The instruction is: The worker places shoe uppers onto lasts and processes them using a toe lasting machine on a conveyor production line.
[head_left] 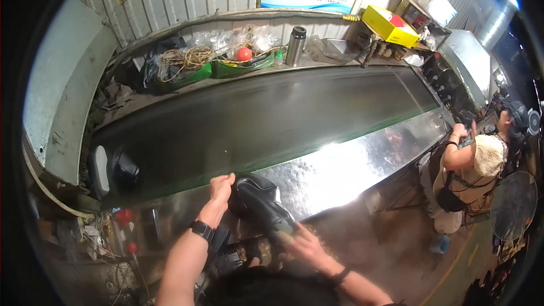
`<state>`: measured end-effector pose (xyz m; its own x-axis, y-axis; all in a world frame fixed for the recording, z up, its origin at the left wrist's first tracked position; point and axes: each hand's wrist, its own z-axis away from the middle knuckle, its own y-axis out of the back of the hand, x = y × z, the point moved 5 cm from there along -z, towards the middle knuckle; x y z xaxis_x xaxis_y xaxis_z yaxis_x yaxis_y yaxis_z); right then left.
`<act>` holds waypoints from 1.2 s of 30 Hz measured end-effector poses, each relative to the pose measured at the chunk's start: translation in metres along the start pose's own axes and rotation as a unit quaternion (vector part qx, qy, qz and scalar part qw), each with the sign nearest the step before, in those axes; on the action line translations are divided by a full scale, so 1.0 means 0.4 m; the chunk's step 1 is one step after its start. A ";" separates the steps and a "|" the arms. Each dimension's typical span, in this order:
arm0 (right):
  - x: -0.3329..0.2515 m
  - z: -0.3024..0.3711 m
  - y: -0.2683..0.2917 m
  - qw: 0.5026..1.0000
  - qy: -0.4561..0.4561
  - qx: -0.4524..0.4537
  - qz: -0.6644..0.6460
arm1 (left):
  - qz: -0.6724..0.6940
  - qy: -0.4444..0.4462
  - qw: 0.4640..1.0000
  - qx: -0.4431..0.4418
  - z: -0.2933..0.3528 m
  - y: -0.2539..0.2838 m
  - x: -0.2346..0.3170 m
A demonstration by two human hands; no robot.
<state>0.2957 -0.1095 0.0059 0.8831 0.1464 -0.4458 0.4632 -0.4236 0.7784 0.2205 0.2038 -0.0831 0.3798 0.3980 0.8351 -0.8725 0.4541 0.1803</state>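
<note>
A black leather-like shoe [256, 194] with a glossy surface lies tilted between my hands, over the near metal edge of the conveyor. My left hand [218, 191] is closed at the shoe's left side, thumb up, with its other fingers partly hidden. At the shoe's lower right end, my right hand [306, 246] grips it, its fingertips slightly blurred. On the far left of the dark belt [255, 119] stand a pale shoe sole [101, 171], seen upright, and a dark shoe [124, 167].
A shiny metal ledge [334, 175] runs along the belt's near side. Behind the belt are a steel flask [296, 46], a red ball [243, 54], coiled cord [184, 58] and a yellow box [391, 25]. Another person [470, 164] sits at the right. Red knobs [123, 217] and wires are at lower left.
</note>
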 end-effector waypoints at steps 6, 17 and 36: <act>0.078 -0.043 -0.054 0.909 -0.255 0.183 -0.272 | -0.155 -0.134 0.971 0.124 -0.010 -0.020 0.008; 0.103 0.069 -0.039 0.913 -0.236 -0.084 -0.322 | -0.027 0.045 0.999 0.000 0.066 -0.052 -0.065; 0.075 0.017 0.016 0.913 -0.093 -0.152 -0.366 | 0.084 -0.047 0.985 0.146 0.218 0.045 -0.027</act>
<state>0.3247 -0.1137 -0.0056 0.3130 0.1240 -0.9416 0.9490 -0.0018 0.3152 0.1740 0.1380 -0.0434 0.2041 0.3661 0.9079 -0.9771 0.1338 0.1658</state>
